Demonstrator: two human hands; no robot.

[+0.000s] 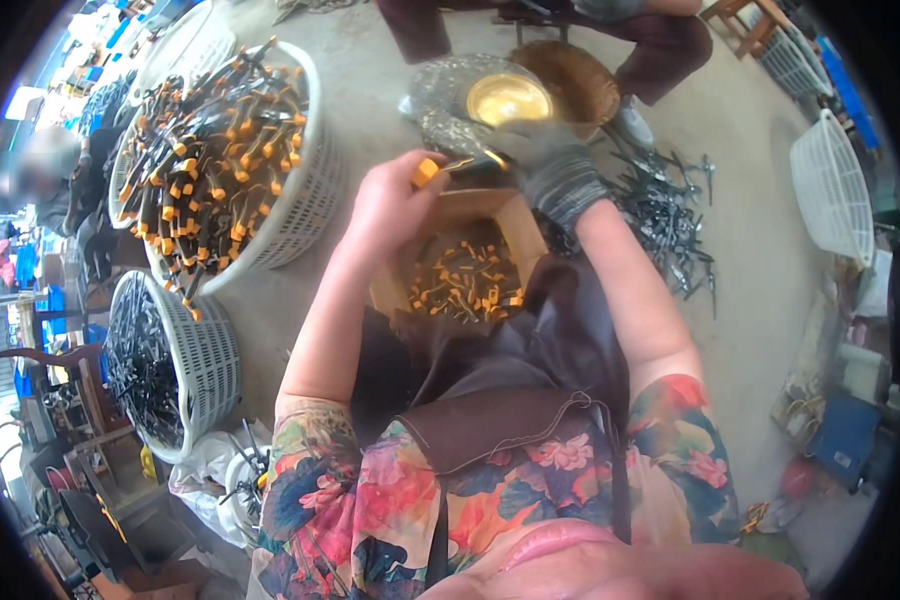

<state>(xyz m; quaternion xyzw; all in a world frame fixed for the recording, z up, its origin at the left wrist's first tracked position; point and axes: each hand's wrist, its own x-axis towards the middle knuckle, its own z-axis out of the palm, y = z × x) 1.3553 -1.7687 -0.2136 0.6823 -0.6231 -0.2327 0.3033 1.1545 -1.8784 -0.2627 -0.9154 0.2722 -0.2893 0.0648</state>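
Note:
My bare left hand (398, 200) is closed round a handle with an orange end (426, 172). A thin dark part reaches from it toward my right hand. My right hand (558, 172) wears a grey and black knit glove; its fingers are smeared by motion, and what they hold cannot be made out. Below both hands stands an open box (522, 228) with many small orange and black handles (470, 282) inside. Just beyond the hands, a shiny gold-coloured round dish (510, 99) sits on a speckled grey surface (440, 88).
At the left, a large white basket (305, 190) is heaped with orange-tipped black tools (220, 150). A smaller basket (208, 345) holds dark metal parts (138, 345). More metal parts (670, 215) lie on the floor at the right. Another person's leg (665, 50) is beyond; a white basket (832, 185) stands far right.

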